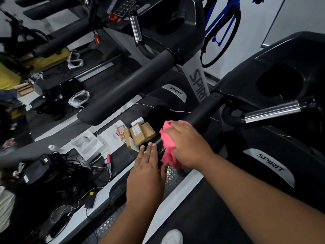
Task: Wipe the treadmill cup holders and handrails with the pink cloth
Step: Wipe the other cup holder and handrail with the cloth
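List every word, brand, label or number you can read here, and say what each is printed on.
"SPIRIT": silver badge on the neighbouring treadmill's motor cover.
"SPIRIT": that treadmill's white upright post, lettering running along it.
"SPIRIT": silver badge on the near treadmill's motor cover.
Console keypad: markings too blurred to read.
Cardboard boxes: label print too small to read.

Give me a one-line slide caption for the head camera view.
Right hand presses the pink cloth onto the treadmill handrail while the left hand rests flat beside it.

Bare handrail (204, 110) beyond the pink cloth (168, 145); cardboard boxes (140, 133) crowded just beside.
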`<state>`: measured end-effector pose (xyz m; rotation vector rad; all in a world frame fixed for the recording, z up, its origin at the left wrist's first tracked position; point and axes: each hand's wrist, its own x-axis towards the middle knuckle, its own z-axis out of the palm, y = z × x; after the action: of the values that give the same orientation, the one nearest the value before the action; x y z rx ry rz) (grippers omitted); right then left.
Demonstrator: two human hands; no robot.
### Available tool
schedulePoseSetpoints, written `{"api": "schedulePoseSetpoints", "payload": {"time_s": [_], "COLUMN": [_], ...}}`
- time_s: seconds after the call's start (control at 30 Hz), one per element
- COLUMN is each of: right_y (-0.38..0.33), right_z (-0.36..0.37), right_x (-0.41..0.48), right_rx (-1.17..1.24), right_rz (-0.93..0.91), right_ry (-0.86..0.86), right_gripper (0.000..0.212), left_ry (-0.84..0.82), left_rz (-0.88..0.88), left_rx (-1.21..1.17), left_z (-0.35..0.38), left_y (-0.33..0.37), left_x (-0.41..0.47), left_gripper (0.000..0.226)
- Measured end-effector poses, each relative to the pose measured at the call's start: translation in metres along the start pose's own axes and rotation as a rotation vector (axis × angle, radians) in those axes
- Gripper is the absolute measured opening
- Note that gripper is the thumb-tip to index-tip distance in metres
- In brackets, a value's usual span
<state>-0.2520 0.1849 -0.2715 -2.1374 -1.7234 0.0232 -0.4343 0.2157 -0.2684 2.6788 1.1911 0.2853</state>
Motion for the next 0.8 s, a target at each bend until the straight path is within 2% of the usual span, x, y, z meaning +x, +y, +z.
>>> {"api": "schedulePoseSetpoints", "payload": {"time_s": [0.07,0.17,0.27,0.33,0.4,0.5,0.6,0.67,0.73,0.8], "right_y": [0.022,0.026,0.009,0.003,0.005,0.008,0.016,0.022,0.029,0.035], "right_z": [-0.010,-0.014,-0.018,-0.029,-0.044,-0.062,-0.082,-0.100,-0.126,-0.152], "right_x": [0.006,-0.002,-0.006,-0.007,-0.007,-0.003,-0.001,-0.010,-0.028,-0.048], "right_rx": [0.001,0.050,0.178,0.303,0.471,0.693,0.892,0.793,0.406,-0.084], "right_rz": [0.130,0.205,0.263,0.323,0.373,0.462,0.565,0.583,0.528,0.384], "right_ry": [0.012,0.051,0.066,0.020,-0.018,-0.081,-0.097,-0.032,0.108,0.229], "right_gripper": [0.056,0.063,0.060,0.065,0.057,0.032,0.034,0.040,0.035,0.030], "left_ry": [0.028,0.029,0.042,0.060,0.058,0.003,-0.032,-0.049,-0.077,-0.093], "left_rz": [-0.001,-0.001,0.045,0.122,0.217,0.327,0.347,0.343,0.338,0.346], "left_rx": [0.007,-0.008,-0.057,-0.109,-0.160,-0.183,-0.225,-0.196,-0.120,-0.039], "left_z": [0.002,0.004,0.002,-0.004,-0.008,-0.010,-0.007,-0.005,-0.003,-0.002], "left_y": [-0.001,0.000,0.007,0.018,0.034,0.063,0.082,0.087,0.089,0.090], "left_x": [-0.001,-0.004,0.001,0.015,0.036,0.068,0.085,0.092,0.096,0.098], "left_gripper": [0.065,0.066,0.069,0.072,0.080,0.097,0.102,0.105,0.102,0.089]}}
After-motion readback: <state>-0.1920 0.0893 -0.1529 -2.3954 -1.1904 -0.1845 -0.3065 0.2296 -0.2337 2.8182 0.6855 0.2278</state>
